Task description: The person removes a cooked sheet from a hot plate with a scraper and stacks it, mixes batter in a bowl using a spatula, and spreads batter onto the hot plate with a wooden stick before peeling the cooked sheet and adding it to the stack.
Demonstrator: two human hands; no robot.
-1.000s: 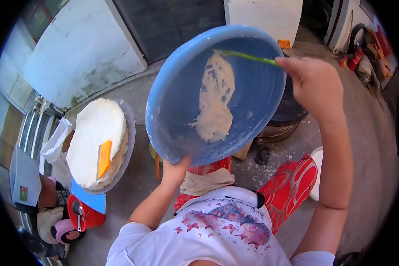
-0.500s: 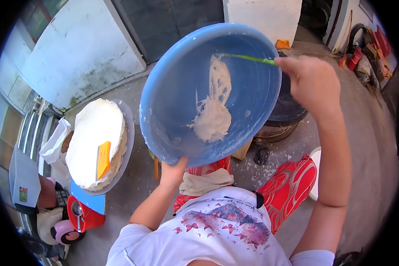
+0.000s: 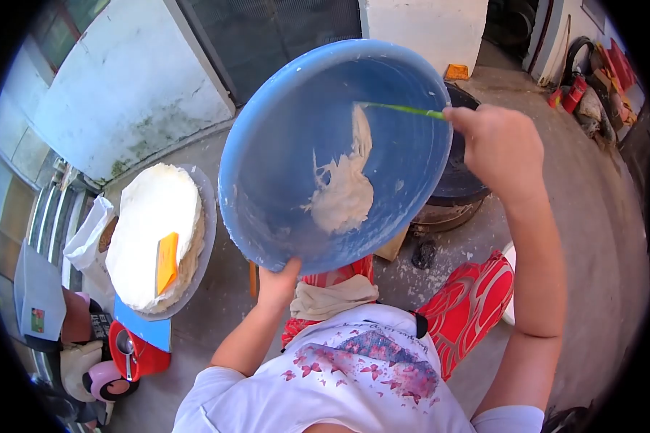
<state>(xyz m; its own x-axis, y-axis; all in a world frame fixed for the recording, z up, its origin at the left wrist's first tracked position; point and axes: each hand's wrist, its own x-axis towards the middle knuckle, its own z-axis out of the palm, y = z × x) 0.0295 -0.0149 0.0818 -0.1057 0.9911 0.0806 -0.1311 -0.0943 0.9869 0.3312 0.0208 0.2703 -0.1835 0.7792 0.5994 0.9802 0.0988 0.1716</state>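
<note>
My left hand [image 3: 276, 285]: closed on the near rim of the tilted blue basin [image 3: 412, 166], thumb showing, fingers hidden underneath. In view, the basin's left rim nearly meets the right edge of the tray [image 3: 208, 216] under the white stack [image 3: 152, 227]. Pale dough [image 3: 341, 196]: in the basin's near half, room to its right; a strand rises to the green stick [image 3: 412, 110]. My right hand [image 3: 504, 148]: pinching the stick's end at the right rim; floor [image 3: 592, 216] extends rightward. Dark round stand [image 3: 468, 180]: beyond that rim, partly hidden.
</note>
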